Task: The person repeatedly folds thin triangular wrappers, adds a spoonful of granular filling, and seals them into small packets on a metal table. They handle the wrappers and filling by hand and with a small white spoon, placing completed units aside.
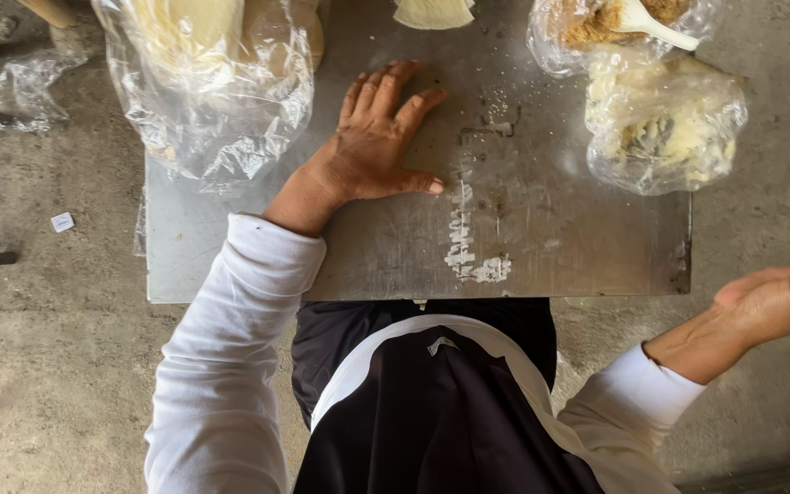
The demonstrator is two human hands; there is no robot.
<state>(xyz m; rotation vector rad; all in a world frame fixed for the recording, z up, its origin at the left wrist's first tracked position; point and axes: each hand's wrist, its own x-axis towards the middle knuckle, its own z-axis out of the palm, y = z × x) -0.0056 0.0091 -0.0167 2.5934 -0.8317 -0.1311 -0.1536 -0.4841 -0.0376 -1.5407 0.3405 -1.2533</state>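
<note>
My left hand [380, 135] lies flat on the metal table [578, 247], palm down and fingers spread, holding nothing. A smear of white dough residue [464, 242] runs just right of its thumb. My right hand [784, 291] hangs off the table's right side over the concrete floor, fingers loosely extended and slightly blurred, nothing in it. A clear bag of pale dough wrappers [208, 78] sits left of my left hand.
A bag of yellowish filling [665, 123] lies at the table's right. Behind it is a bag of brown crumbly filling [587, 27] with a white spoon [656, 23]. A folded dumpling [433, 12] shows at the top edge. A crumpled plastic bag [34, 82] lies on the floor.
</note>
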